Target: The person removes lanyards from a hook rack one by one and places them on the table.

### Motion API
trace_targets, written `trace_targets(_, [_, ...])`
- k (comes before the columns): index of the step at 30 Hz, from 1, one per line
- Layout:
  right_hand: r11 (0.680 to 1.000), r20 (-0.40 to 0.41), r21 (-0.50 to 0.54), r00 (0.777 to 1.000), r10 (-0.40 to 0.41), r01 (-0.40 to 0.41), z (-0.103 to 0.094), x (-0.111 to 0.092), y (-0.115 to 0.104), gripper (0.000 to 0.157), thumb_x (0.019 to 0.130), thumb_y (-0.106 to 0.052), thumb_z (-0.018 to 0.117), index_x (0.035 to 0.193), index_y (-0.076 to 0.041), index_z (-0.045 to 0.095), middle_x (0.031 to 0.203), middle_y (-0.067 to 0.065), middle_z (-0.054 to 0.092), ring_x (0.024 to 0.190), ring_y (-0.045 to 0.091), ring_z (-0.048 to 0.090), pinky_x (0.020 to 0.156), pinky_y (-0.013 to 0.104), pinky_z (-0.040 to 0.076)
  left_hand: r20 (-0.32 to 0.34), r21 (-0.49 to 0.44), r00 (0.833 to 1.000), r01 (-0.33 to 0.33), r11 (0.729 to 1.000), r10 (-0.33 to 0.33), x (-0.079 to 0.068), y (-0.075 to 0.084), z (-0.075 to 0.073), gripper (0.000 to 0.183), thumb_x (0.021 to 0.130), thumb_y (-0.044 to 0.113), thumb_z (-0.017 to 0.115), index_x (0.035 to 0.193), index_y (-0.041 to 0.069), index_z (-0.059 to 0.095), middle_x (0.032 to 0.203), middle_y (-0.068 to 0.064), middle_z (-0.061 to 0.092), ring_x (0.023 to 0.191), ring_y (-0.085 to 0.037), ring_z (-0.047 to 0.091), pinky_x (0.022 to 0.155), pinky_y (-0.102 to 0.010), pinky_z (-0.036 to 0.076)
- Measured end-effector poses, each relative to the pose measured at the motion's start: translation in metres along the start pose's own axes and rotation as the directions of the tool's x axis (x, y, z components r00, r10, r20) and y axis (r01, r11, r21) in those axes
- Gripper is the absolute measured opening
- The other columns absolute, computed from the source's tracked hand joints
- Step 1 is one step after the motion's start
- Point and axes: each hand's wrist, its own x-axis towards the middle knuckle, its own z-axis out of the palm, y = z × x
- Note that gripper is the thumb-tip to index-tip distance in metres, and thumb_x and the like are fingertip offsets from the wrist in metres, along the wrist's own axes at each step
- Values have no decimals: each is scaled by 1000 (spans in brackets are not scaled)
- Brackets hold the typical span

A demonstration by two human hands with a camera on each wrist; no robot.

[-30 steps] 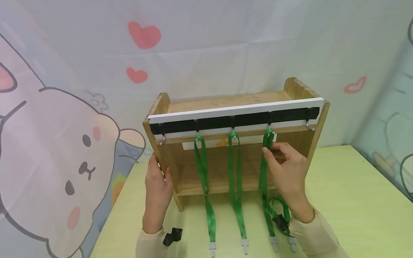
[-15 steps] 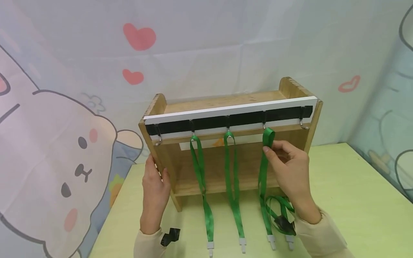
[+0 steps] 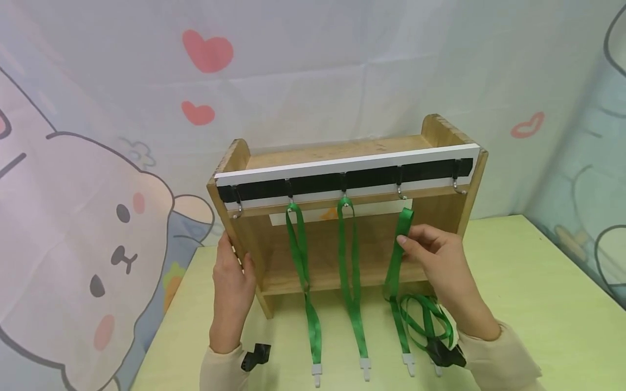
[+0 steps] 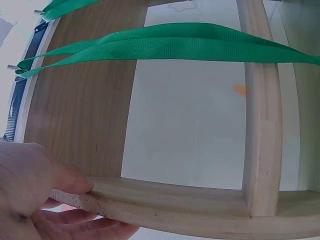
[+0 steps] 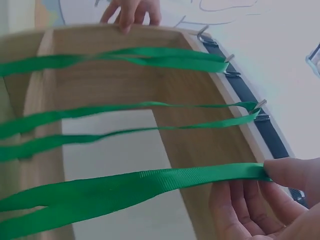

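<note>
My right hand (image 3: 447, 271) pinches a green lanyard (image 3: 394, 271) near its top loop, between thumb and fingers. The loop's top stands just below the bare fourth hook (image 3: 401, 193), and the lanyard's white clip (image 3: 408, 364) hangs low in front. In the right wrist view, the pinched lanyard (image 5: 150, 182) stretches leftward as a wide strap. My left hand (image 3: 233, 288) grips the left side panel of a wooden shelf (image 3: 313, 285); the left wrist view shows the thumb inside the panel (image 4: 165, 207) and fingers outside. Two more lanyards hang from the second hook (image 3: 290, 207) and third hook (image 3: 345, 202).
Another green lanyard (image 3: 427, 320) lies looped on the pale yellow table (image 3: 543, 293), near the right forearm. Outer hooks at left (image 3: 237, 212) and right (image 3: 457, 187) are bare. A cartoon-printed cloth (image 3: 313, 98) stands behind the shelf.
My right hand has lifted the lanyard loop off the fourth hook and brought it downward, still pinched. My left hand keeps its grip on the side panel. The view has shifted slightly.
</note>
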Motion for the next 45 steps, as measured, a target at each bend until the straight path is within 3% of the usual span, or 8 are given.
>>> trace_targets(7, [989, 96, 56, 987, 129, -135, -5, -4, 8, 10, 100, -7, 62, 98, -5, 72, 85, -4, 68, 83, 14, 67, 78, 33, 60, -3, -11, 1000, -3, 1000, 3, 1, 3, 1, 55, 93, -14, 58, 143, -15, 34, 128, -35, 51, 118, -51, 57, 81, -61, 56])
trace_targets(14, [975, 177, 23, 961, 212, -220, -13, -14, 23, 10, 101, -11, 62, 99, -6, 71, 90, -5, 66, 88, 16, 65, 81, 35, 58, 12, -18, 1000, 7, 1000, -6, 0, 3, 2, 55, 94, -14, 58, 144, -14, 34, 129, -35, 50, 118, -51, 56, 78, -61, 56])
trace_targets(20, [965, 216, 3, 943, 254, -261, -20, -22, 31, 11, 100, -14, 64, 98, -4, 70, 82, -6, 59, 82, 15, 58, 79, 38, 57, 12, -14, 1000, 4, 1000, -4, 0, 2, 2, 55, 94, -13, 57, 144, -13, 34, 129, -35, 50, 118, -51, 57, 78, -61, 56])
trace_targets(28, [961, 296, -19, 917, 268, -275, -25, -29, 45, 9, 100, -15, 64, 98, -10, 72, 96, -3, 64, 92, 16, 59, 78, 39, 57, -7, -10, 1000, 1, 1000, -1, 1, 1, 1, 53, 93, -14, 58, 141, -14, 35, 126, -36, 51, 112, -52, 59, 74, -59, 58])
trace_targets(30, [956, 313, -30, 906, 286, -292, -25, -31, 49, 10, 100, -15, 64, 100, -9, 71, 97, -2, 65, 90, 15, 60, 77, 38, 57, -12, -8, 1000, 2, 1000, -2, 0, 1, 1, 52, 93, -14, 58, 141, -15, 35, 125, -36, 51, 111, -52, 60, 73, -59, 58])
trace_targets(37, [940, 392, -73, 857, 334, -333, -20, -37, 69, 28, 100, -14, 63, 111, 11, 63, 95, 2, 65, 86, 13, 59, 72, 36, 59, -24, -1, 1000, -8, 1000, 8, 0, -2, 0, 52, 93, -15, 58, 140, -15, 36, 123, -35, 52, 110, -52, 60, 71, -59, 59])
trace_targets(45, [949, 406, -96, 858, 314, -302, -18, -40, 92, 30, 100, -10, 62, 111, 17, 60, 90, 2, 64, 80, 11, 57, 63, 31, 58, -9, -7, 1000, 6, 1000, -6, 1, 0, 1, 53, 93, -15, 58, 141, -15, 35, 126, -35, 51, 114, -52, 59, 74, -60, 58])
